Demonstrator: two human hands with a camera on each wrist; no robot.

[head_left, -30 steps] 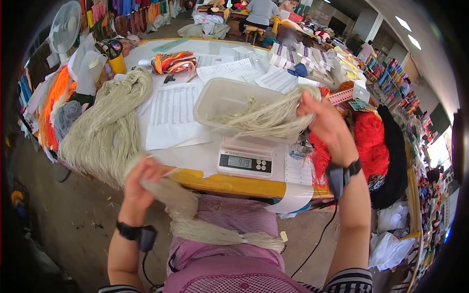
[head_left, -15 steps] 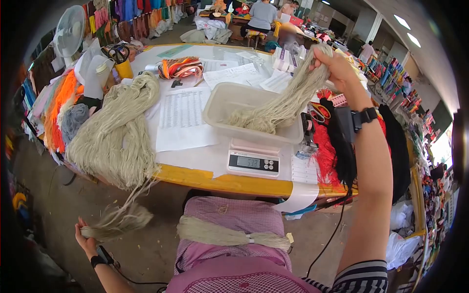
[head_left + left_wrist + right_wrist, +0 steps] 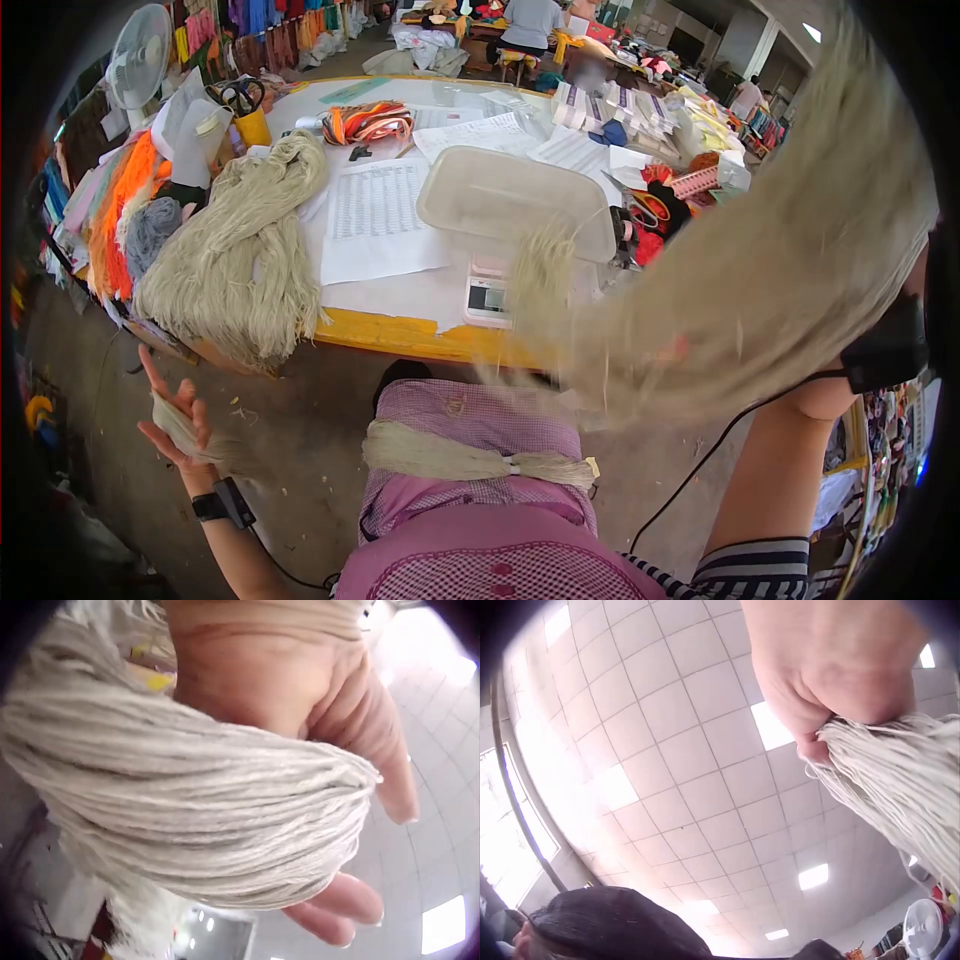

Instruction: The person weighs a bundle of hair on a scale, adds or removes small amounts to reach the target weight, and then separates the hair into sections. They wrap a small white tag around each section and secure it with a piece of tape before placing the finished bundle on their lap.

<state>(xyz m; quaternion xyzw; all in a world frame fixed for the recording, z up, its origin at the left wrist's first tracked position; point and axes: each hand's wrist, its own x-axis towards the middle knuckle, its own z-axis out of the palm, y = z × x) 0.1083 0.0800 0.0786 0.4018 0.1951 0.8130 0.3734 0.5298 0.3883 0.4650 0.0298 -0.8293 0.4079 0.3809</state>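
My left hand (image 3: pixel 192 458) hangs low beside the table, fingers spread and mostly straight. Across its palm and fingers runs a thin band of pale beige yarn (image 3: pixel 195 802), its strands trailing loosely in the left wrist view. My right hand (image 3: pixel 847 667) grips one end of a large beige yarn hank (image 3: pixel 790 260), raised high on the right. That hank sweeps down blurred toward the table front and hides the right hand in the head view. A tied beige yarn bundle (image 3: pixel 435 455) lies across my lap. Another thick hank (image 3: pixel 240 250) drapes over the table's left front edge.
A plastic tub (image 3: pixel 430 205) sits on the table behind a digital scale (image 3: pixel 487 298), which the swinging yarn partly covers. Printed sheets (image 3: pixel 380 210), a multicoloured skein (image 3: pixel 365 125), scissors (image 3: pixel 650 207) and a fan (image 3: pixel 138 60) stand around. A cable (image 3: pixel 690 465) runs from my right wrist.
My right hand has lifted the hank out of the tub and swung it up to the right. The left hand went down and left, then rose slightly as its fingers spread.
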